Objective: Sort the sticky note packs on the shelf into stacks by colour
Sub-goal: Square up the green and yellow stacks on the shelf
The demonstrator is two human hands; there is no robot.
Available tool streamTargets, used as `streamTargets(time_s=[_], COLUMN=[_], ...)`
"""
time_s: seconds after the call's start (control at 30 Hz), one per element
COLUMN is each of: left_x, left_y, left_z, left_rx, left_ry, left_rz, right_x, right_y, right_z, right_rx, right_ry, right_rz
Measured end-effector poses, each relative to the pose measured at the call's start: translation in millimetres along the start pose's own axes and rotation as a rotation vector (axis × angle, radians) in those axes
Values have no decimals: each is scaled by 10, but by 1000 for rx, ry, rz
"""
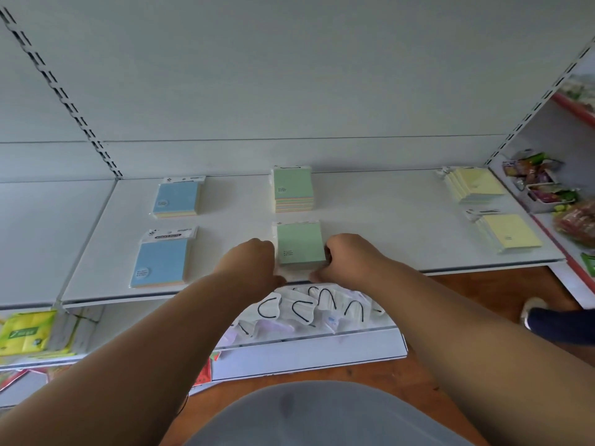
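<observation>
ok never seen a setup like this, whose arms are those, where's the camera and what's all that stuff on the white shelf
There is no machine here: these are a person's two bare arms, filmed by one wide camera worn on their head, looking forward and down. The white shelf carries sticky note packs in six stacks: two blue-topped stacks on the left, two green-topped in the middle, two yellow on the right. The left hand and right hand press against the two sides of the near green stack, seemingly squaring it up. Whether the fingers actually grip it cannot be told. Below hang white face masks.
</observation>
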State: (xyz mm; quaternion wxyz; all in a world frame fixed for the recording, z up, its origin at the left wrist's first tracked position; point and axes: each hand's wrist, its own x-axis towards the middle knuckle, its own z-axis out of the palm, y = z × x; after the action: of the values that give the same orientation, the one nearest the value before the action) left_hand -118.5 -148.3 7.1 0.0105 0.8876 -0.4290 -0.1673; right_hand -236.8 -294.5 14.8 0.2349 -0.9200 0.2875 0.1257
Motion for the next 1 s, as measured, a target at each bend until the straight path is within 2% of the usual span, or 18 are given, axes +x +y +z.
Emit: streamTargets(time_s=[0.07, 0.13, 0.27, 0.33, 0.47, 0.6, 0.87, 1.0], left_x=[-29, -47, 24, 115, 380, 716, 1370, 1645], left_y=[10, 110, 595, 853, 1359, 2058, 3426, 3702], left_z=[-150, -321, -491, -474, -290, -72, 115, 93], left_rx=[58, 40, -128, -200, -263, -306, -503, -654], left_ry=[19, 119, 373, 444, 385, 300, 276, 222], left_rz=[-8, 4, 91, 143, 217, 205, -41, -204], right_x=[-20, -13, -54, -87, -141, -133, 178, 404], right_y=[56, 162, 367, 515, 1024, 1723, 3022, 3336], right_z=[-109, -254, -573, -672, -811, -1027, -1611, -1718], right_rx=[-54, -68, -11, 25, 58, 54, 57, 110], right_ry=[6, 94, 344, 407, 449, 462, 437, 365], right_rz=[8, -1, -34, -43, -33, -14, -78, 55])
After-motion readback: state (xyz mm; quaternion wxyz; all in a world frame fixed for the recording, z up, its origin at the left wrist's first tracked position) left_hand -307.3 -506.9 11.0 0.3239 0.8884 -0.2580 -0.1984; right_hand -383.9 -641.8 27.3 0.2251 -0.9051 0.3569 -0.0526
